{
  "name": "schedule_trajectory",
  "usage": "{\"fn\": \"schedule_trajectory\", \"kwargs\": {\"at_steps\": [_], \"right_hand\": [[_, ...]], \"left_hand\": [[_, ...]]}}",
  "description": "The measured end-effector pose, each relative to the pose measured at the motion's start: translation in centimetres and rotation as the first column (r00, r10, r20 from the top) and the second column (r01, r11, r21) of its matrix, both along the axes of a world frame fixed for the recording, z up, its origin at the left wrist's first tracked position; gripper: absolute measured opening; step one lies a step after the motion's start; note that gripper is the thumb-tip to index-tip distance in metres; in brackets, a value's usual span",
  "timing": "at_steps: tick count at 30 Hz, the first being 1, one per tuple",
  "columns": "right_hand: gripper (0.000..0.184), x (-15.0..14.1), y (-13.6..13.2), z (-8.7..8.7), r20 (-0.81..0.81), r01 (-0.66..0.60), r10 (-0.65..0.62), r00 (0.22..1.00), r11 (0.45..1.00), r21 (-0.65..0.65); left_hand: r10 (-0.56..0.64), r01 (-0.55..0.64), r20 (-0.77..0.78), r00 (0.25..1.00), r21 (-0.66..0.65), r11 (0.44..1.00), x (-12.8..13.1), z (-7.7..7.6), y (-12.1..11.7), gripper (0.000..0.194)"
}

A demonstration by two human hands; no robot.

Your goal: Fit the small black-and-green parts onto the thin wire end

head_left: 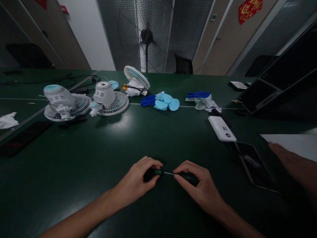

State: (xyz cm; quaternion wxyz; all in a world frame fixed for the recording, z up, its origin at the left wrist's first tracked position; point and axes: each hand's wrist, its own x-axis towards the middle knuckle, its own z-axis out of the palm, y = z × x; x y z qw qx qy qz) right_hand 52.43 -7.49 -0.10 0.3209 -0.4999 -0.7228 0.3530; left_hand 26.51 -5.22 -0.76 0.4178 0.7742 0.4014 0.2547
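Note:
My left hand is closed around a small dark object with a green patch at its right end. Its kind cannot be made out. From the right, my right hand pinches a screwdriver with a dark handle, thumb and fingertips at the front of the handle. The thin metal shaft runs left to the green-patched end; whether it is inside or only touching cannot be told. Both hands are low over the dark green table, near its front middle.
Small white fans stand at the back left. Light blue fan blades and blue-and-white gloves lie behind my hands. On the right are a white power bank, a phone and another person's hand.

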Motion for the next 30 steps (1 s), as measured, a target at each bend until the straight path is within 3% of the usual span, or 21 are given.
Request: {"fn": "schedule_trajectory", "kwargs": {"at_steps": [4,24,30], "right_hand": [[0.007,-0.14,-0.04,0.24,-0.005,-0.015,0.015,1.0,1.0,0.005],[0.008,-0.33,-0.12,0.18,-0.009,-0.059,0.059,0.998,0.998,0.014],[0.007,-0.96,-0.08,0.18,-0.142,-0.049,0.046,0.989,0.999,-0.019]], "left_hand": [[0.006,-0.005,0.019,1.0,-0.023,1.0,-0.04,-0.31,-0.1,0.045],[-0.006,0.006,0.01,1.0,-0.017,1.0,-0.26,-0.65,-0.06,0.047],[-0.014,0.014,-0.042,0.999,0.003,1.0,-0.2,-0.96,-0.27,0.049]]}}
